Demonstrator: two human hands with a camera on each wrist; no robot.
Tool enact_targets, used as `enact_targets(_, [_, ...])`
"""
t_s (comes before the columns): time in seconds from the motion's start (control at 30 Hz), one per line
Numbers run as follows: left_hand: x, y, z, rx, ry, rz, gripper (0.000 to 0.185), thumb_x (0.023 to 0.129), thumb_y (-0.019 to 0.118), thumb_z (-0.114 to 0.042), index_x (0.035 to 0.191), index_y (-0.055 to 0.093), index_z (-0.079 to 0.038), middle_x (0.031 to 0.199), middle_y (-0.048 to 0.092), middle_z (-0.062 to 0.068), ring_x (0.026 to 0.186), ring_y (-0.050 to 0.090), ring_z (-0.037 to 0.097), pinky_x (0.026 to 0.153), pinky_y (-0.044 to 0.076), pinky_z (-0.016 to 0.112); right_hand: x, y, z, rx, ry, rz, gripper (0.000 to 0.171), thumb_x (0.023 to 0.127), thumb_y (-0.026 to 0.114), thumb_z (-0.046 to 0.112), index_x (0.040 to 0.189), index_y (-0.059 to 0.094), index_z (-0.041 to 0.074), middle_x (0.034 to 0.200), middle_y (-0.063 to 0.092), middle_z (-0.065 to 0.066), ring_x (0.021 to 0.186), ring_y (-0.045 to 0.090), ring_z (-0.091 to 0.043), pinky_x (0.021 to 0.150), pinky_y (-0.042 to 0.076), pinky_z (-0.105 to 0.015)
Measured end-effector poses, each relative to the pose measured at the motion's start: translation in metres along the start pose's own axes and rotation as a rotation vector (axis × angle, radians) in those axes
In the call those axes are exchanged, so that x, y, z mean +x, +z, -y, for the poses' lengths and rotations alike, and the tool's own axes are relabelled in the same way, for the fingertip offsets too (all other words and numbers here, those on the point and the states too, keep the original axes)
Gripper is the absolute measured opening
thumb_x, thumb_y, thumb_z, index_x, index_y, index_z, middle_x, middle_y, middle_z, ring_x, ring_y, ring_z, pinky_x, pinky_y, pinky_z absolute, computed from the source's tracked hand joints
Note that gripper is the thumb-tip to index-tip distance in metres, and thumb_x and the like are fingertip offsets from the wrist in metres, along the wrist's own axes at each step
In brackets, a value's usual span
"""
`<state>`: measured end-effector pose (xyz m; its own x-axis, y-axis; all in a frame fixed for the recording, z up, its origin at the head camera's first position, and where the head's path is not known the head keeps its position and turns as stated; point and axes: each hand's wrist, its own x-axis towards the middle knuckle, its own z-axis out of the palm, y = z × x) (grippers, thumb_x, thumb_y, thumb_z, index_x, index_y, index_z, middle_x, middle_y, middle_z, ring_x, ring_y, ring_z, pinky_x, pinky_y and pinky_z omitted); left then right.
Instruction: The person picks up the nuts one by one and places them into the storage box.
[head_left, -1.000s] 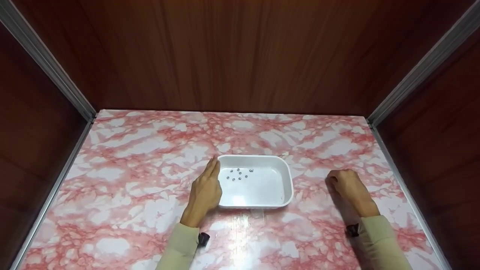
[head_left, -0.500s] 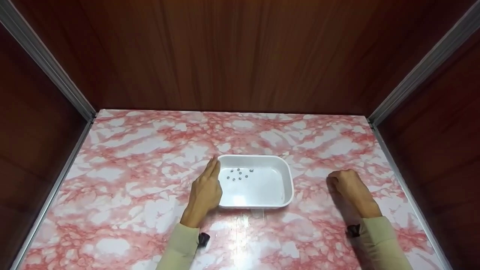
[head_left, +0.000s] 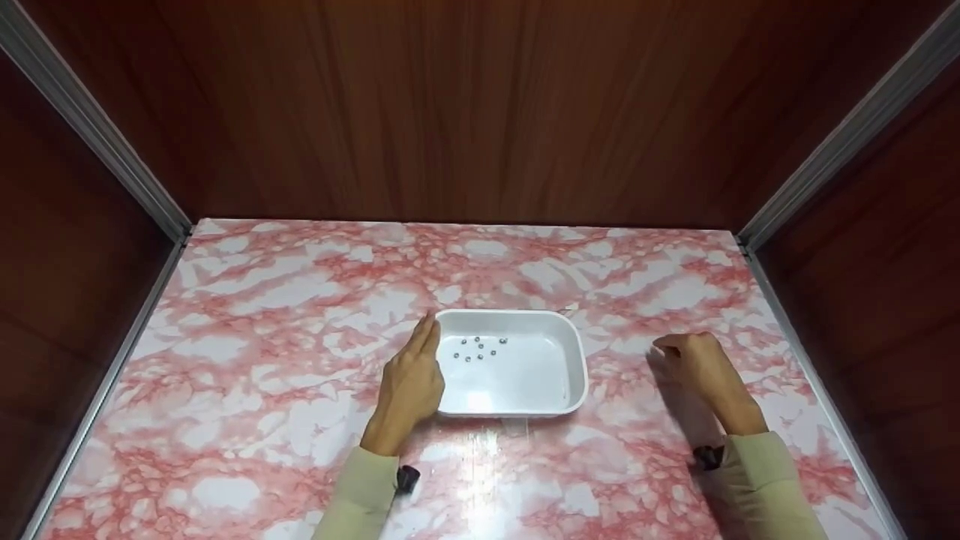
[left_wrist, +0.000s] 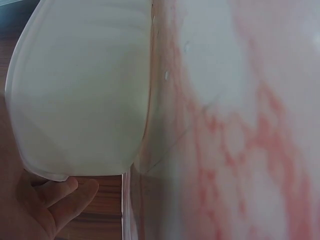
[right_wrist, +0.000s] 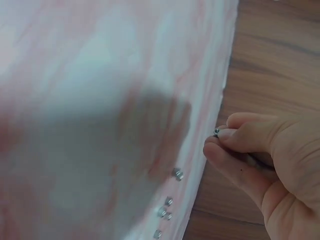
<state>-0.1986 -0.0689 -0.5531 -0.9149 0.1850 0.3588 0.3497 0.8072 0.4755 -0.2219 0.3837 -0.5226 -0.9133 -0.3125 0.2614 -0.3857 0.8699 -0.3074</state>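
Observation:
My left hand (head_left: 409,375) lies with straight fingers along the left end of a white rectangular tray (head_left: 529,379). In the left wrist view its fingers (left_wrist: 75,202) show just past the tray's corner. Several tiny silver nuts (head_left: 480,357) are scattered on the tray's floor, toward the back left. Off to the right of the tray, my right hand (head_left: 705,371) pinches one small metal nut (right_wrist: 216,132) between thumb and fingertips, above the table. Several more nuts (right_wrist: 169,201) lie on the table near that hand; in the head view the hand hides them.
The red-and-white marbled table (head_left: 262,315) carries the tray near its middle. Dark wood-grain panels (head_left: 480,112) enclose the back and both sides, with grey metal rails (head_left: 847,135) at the corners.
My right hand has risen slightly off the table, its fingertips now extended into a pinch with a nut. The left hand, the tray and the nuts inside have stayed in place.

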Motion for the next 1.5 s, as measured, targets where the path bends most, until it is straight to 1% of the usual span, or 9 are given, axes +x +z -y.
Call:
enact_targets(0.07, [0.0,0.0,0.0,-0.002,0.001,-0.003,0.049,0.102,0.045,-0.002,0.15,0.051,0.009,0.163,0.047,0.022,0.148,0.052,0.037,0.093,0.062,0.046,0.002,-0.001,0.005,0.038,-0.012,-0.015,0.033,0.09,0.076,-0.003,0.066,0.056,0.008,0.062,0.023,0.009,0.057,0.02,-0.003,0.058,0.028,-0.024])
enact_targets(0.17, [0.0,0.001,0.0,-0.005,0.004,-0.01,0.049,0.102,0.045,-0.002,0.15,0.052,0.009,0.162,0.047,0.023,0.148,0.051,0.037,0.097,0.061,0.047,0.006,-0.002,0.013,0.091,0.004,-0.04,0.011,0.088,0.077,-0.003,0.079,0.075,0.001,0.061,0.059,0.001,0.054,0.054,-0.011,0.058,0.052,-0.029])
enact_targets(0.27, [0.0,0.001,0.0,-0.006,0.001,-0.009,0.049,0.102,0.045,-0.002,0.15,0.052,0.009,0.162,0.047,0.023,0.147,0.052,0.037,0.092,0.062,0.046,0.009,-0.004,0.021,0.131,0.029,-0.047,0.014,0.089,0.076,-0.005,0.101,0.083,0.0,0.091,0.081,-0.016,0.081,0.079,-0.034,0.076,0.065,-0.049])
enact_targets(0.33, [0.0,0.001,0.0,-0.004,-0.001,-0.003,0.049,0.103,0.045,-0.002,0.15,0.052,0.008,0.162,0.047,0.023,0.148,0.051,0.038,0.093,0.062,0.046,0.013,-0.005,0.026,0.151,0.036,-0.045,0.016,0.09,0.075,-0.005,0.104,0.083,0.0,0.099,0.082,-0.019,0.09,0.079,-0.038,0.08,0.065,-0.051])
enact_targets(0.53, [0.001,-0.001,-0.002,0.018,-0.017,0.036,0.049,0.104,0.043,-0.003,0.151,0.049,0.009,0.163,0.045,0.024,0.151,0.047,0.038,0.109,0.055,0.05,0.024,-0.005,0.046,0.206,0.023,-0.052,0.016,0.089,0.077,-0.004,0.101,0.085,0.004,0.098,0.083,-0.015,0.092,0.08,-0.034,0.082,0.065,-0.048])
enact_targets(0.73, [0.001,-0.003,-0.004,0.05,-0.013,0.045,0.05,0.102,0.047,-0.002,0.15,0.05,0.01,0.163,0.045,0.024,0.151,0.047,0.039,0.113,0.052,0.048,0.037,-0.004,0.067,0.284,0.062,-0.012,0.017,0.091,0.078,0.0,0.102,0.086,0.009,0.101,0.083,-0.01,0.097,0.08,-0.029,0.086,0.065,-0.044])
enact_targets(1.0, [0.001,-0.001,-0.003,0.059,-0.007,0.025,0.051,0.1,0.047,-0.002,0.15,0.051,0.009,0.162,0.047,0.024,0.15,0.049,0.039,0.109,0.056,0.048,0.055,-0.001,0.092,0.376,0.05,0.024,0.014,0.091,0.079,0.004,0.102,0.086,0.008,0.099,0.083,-0.009,0.093,0.081,-0.026,0.084,0.066,-0.039])
enact_targets(1.3, [0.002,0.001,-0.001,0.066,0.01,0.0,0.05,0.101,0.046,-0.002,0.149,0.052,0.009,0.161,0.048,0.025,0.148,0.051,0.038,0.108,0.056,0.048,0.076,0.003,0.121,0.581,0.06,0.109,0.014,0.091,0.078,0.002,0.1,0.086,0.009,0.101,0.083,-0.012,0.094,0.081,-0.023,0.078,0.064,-0.023])
enact_targets(1.5, [0.001,0.0,-0.003,0.046,-0.006,0.011,0.05,0.102,0.045,-0.002,0.15,0.051,0.009,0.162,0.047,0.024,0.15,0.049,0.038,0.11,0.055,0.049,0.09,0.01,0.133,0.691,0.101,0.201,0.013,0.093,0.075,0.0,0.103,0.083,0.0,0.103,0.082,-0.018,0.091,0.082,-0.019,0.079,0.066,-0.028])
